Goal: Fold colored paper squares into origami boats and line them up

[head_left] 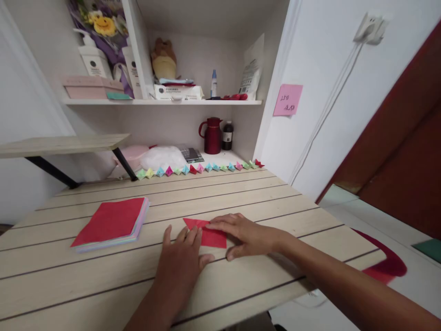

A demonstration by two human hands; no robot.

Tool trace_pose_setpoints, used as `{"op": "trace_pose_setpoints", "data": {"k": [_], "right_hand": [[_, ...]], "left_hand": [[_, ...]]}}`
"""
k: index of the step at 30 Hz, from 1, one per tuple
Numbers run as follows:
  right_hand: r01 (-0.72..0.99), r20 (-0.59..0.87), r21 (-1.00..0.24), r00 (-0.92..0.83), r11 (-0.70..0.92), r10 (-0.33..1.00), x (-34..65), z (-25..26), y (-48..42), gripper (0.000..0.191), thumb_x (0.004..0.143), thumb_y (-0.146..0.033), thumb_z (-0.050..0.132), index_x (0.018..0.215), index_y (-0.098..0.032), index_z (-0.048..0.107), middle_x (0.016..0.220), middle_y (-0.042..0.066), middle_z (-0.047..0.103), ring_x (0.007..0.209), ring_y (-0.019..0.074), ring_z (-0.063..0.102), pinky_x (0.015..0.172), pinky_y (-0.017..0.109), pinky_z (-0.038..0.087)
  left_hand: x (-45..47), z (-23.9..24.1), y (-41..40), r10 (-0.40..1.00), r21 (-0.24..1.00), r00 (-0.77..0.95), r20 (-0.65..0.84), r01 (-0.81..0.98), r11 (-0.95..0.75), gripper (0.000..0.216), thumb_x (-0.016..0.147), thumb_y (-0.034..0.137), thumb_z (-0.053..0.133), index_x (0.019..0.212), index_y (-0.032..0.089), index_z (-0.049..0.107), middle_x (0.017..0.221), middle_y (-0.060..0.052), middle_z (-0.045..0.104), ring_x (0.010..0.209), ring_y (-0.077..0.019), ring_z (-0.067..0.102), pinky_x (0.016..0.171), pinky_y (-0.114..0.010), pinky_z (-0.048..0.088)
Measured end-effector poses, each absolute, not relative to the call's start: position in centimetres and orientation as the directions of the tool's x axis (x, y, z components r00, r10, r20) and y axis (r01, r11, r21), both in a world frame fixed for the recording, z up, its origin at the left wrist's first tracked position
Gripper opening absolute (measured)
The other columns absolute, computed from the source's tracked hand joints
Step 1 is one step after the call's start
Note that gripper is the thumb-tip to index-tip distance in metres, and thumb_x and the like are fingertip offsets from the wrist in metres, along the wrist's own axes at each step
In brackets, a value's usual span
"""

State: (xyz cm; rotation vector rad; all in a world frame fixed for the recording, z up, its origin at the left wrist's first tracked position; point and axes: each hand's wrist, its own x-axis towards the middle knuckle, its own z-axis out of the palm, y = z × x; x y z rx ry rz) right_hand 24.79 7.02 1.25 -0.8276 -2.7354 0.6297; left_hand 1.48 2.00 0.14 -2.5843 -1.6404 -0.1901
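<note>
A folded sheet of red origami paper (214, 237) lies flat on the wooden table, one pointed corner toward the upper left. My left hand (182, 250) rests on its left side, fingers stretched out and the fingertips on the paper. From the right, my right hand (243, 233) lies over the upper right part, its fingers extended across the paper and the thumb on the table beside it. Parts of the sheet are hidden under the fingers. To the left sits a stack of coloured paper (112, 221) with a red sheet on top.
Several small folded paper pieces (193, 169) stand in a row along the table's back edge. Behind are a red jug (212, 136), a dark bottle (227, 135) and a shelf (161, 102). A small raised stand (65, 143) occupies the back left. The table's right edge drops to the floor.
</note>
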Motion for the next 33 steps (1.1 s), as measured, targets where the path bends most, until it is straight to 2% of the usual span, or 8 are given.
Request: {"op": "trace_pose_setpoints", "data": {"k": [2,5,9,12,18,21,26,33], "right_hand": [[0.471,0.086,-0.457,-0.821,0.754,0.565,24.6,1.3,8.1,0.083,0.080,-0.037,0.070,0.150,-0.036,0.025,0.147,0.008,0.042,0.133,0.0281,0.039,0.109,0.047,0.026],[0.456,0.130,-0.475,-0.810,0.753,0.572,24.4,1.2,9.3,0.077,0.079,-0.027,0.069,0.147,-0.034,0.032,0.144,0.008,0.047,0.130,0.0262,0.043,0.108,0.046,0.028],[0.383,0.207,-0.609,-0.768,0.694,0.606,24.3,0.7,10.6,0.045,0.087,-0.032,0.062,0.131,-0.026,0.056,0.128,0.007,0.060,0.119,0.0217,0.053,0.105,0.041,0.035],[0.346,0.197,-0.706,-0.742,0.618,0.641,24.4,0.4,11.6,0.034,0.090,-0.027,0.055,0.124,-0.023,0.061,0.122,0.007,0.063,0.112,0.0186,0.058,0.099,0.036,0.043],[0.456,0.174,-0.541,-0.761,0.706,0.625,25.3,0.8,11.8,0.068,0.075,-0.001,0.053,0.137,-0.028,0.050,0.134,0.007,0.053,0.125,0.0211,0.048,0.105,0.041,0.037],[0.502,0.163,-0.456,-0.764,0.734,0.624,25.2,0.8,11.1,0.065,0.079,-0.013,0.061,0.140,-0.031,0.046,0.140,0.007,0.049,0.129,0.0238,0.043,0.108,0.044,0.032],[0.532,0.219,-0.453,-0.712,0.716,0.667,23.9,-0.3,10.9,0.039,0.087,-0.043,0.062,0.123,-0.030,0.062,0.131,0.007,0.058,0.121,0.0243,0.050,0.106,0.045,0.032],[0.481,0.252,-0.592,-0.651,0.646,0.716,22.5,-0.8,12.0,0.024,0.093,-0.037,0.055,0.103,-0.021,0.071,0.112,0.007,0.067,0.109,0.0208,0.057,0.102,0.039,0.038]], "left_hand": [[1.5,0.6,3.1,0.885,-0.017,0.429,0.180,0.901,-0.433,0.037,0.093,0.025,0.044,0.126,0.022,0.060,0.128,-0.010,0.064,0.112,-0.0286,0.057,0.098,-0.052,0.037],[1.1,0.1,4.3,0.854,-0.050,0.471,0.220,0.880,-0.472,0.048,0.086,0.006,0.040,0.125,0.026,0.061,0.115,-0.009,0.067,0.101,-0.0257,0.058,0.083,-0.040,0.043],[0.3,-0.8,5.1,0.866,-0.002,0.428,0.258,0.897,-0.443,0.042,0.088,0.013,0.047,0.123,0.031,0.062,0.105,-0.007,0.066,0.094,-0.0234,0.057,0.078,-0.037,0.042],[0.1,-1.0,5.2,0.877,0.052,0.414,0.242,0.897,-0.438,0.035,0.088,0.025,0.054,0.121,0.032,0.064,0.107,-0.006,0.065,0.096,-0.0231,0.057,0.082,-0.037,0.042],[0.5,-0.5,4.9,0.901,0.134,0.379,0.212,0.902,-0.411,0.032,0.087,0.025,0.056,0.118,0.028,0.065,0.109,-0.006,0.065,0.099,-0.0232,0.056,0.086,-0.039,0.041],[0.8,-0.5,4.8,0.910,0.142,0.359,0.209,0.909,-0.391,0.032,0.087,0.023,0.055,0.117,0.027,0.066,0.108,-0.007,0.065,0.097,-0.0227,0.056,0.085,-0.039,0.042],[0.6,-0.6,4.8,0.911,0.159,0.355,0.209,0.907,-0.389,0.033,0.089,0.030,0.053,0.121,0.027,0.064,0.108,-0.008,0.065,0.098,-0.0241,0.056,0.085,-0.040,0.043],[0.4,-0.6,4.7,0.905,0.174,0.363,0.220,0.899,-0.403,0.042,0.082,0.037,0.064,0.123,0.028,0.062,0.111,-0.008,0.063,0.103,-0.0261,0.055,0.087,-0.041,0.041]]}}
